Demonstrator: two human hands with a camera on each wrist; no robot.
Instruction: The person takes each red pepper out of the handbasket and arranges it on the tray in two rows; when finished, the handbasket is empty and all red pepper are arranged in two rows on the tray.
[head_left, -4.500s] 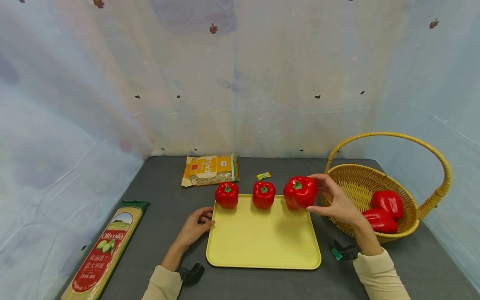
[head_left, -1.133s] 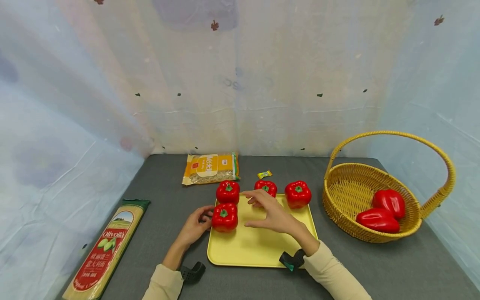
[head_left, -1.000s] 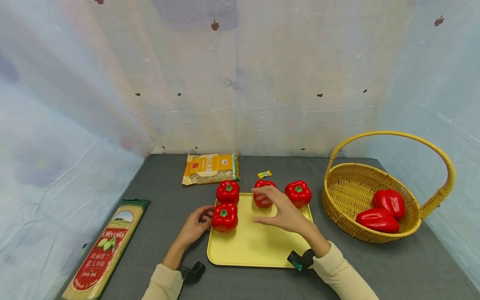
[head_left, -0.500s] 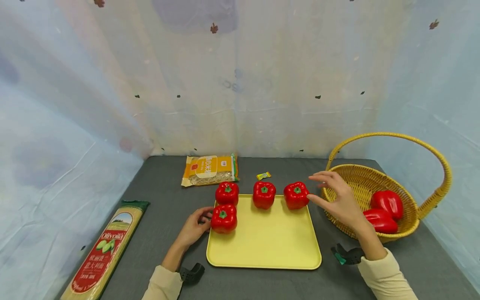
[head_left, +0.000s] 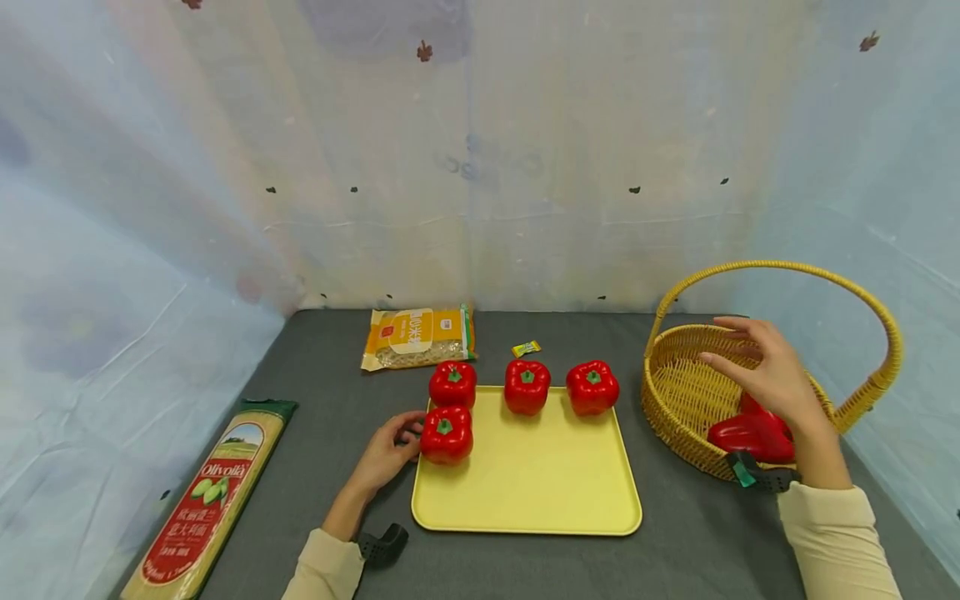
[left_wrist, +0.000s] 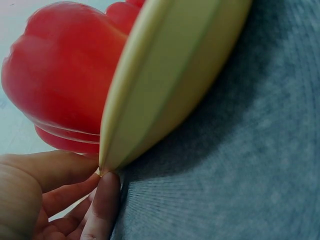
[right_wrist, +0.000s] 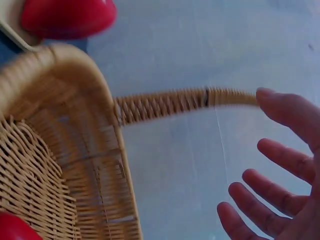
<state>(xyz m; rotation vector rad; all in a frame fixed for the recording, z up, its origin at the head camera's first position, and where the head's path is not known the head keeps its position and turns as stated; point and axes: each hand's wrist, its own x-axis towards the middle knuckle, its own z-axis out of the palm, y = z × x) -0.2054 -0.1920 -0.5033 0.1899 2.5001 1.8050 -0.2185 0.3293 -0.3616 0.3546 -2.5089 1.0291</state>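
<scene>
My left hand (head_left: 390,450) pinches the left rim of a yellow tray (head_left: 540,492) between thumb and finger; the left wrist view shows the tray's edge (left_wrist: 165,85) at the fingertips. Three red bell peppers sit along the tray's back edge: one on the left (head_left: 453,383), one in the middle (head_left: 527,387), one on the right (head_left: 592,387). A fourth pepper (head_left: 447,435) stands in front of the left one, close to my left hand. My right hand (head_left: 772,375) hovers over the wicker basket (head_left: 675,433), fingers spread and holding nothing. Red peppers (head_left: 750,437) lie inside, partly hidden by that hand.
The basket's tall handle (head_left: 780,267) arches over its opening. A bag of grain (head_left: 416,337) and a small yellow packet (head_left: 527,348) lie behind the tray. At far left lies a long pasta pack (head_left: 213,500). A curtain (head_left: 480,167) hangs behind the grey-covered table.
A pepper held in my right hand now stands on the tray's left side, let go. My right hand has moved right from the tray to above the basket. The left hand stays put.
</scene>
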